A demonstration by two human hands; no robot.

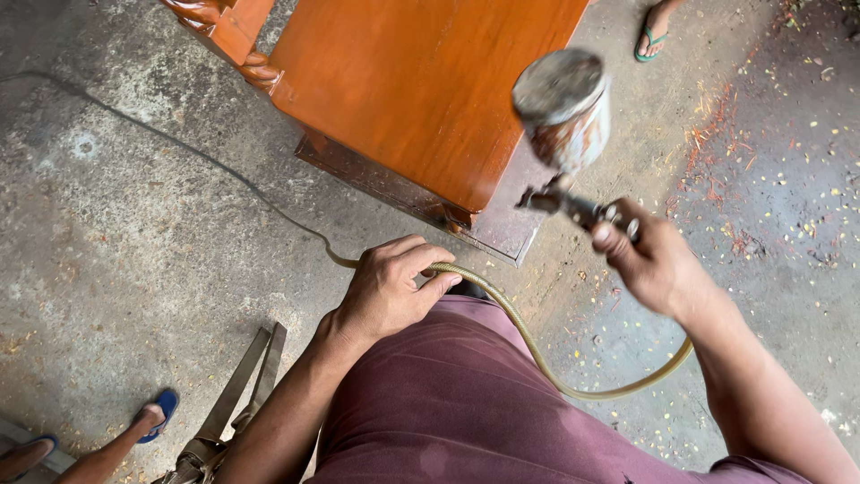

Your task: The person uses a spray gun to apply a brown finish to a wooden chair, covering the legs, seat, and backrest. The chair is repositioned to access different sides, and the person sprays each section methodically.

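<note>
Gripping a paint spray gun [573,188] by its handle, the right hand [654,264] is holding it raised over the corner of an orange-varnished wooden furniture piece [412,90], the gun's worn metal cup [564,108] sitting on top. The left hand [390,291] is closing its fingers around the olive air hose [537,358], which is looping across the maroon shorts [466,403] to the gun. Other people's sandalled feet [157,414] are standing on the concrete floor [116,242].

I see my right hand [658,264] gripping a spray gun [564,134] beside the orange-brown wooden furniture [412,90], while my left hand [390,291] clasps the air hose [537,354].
</note>
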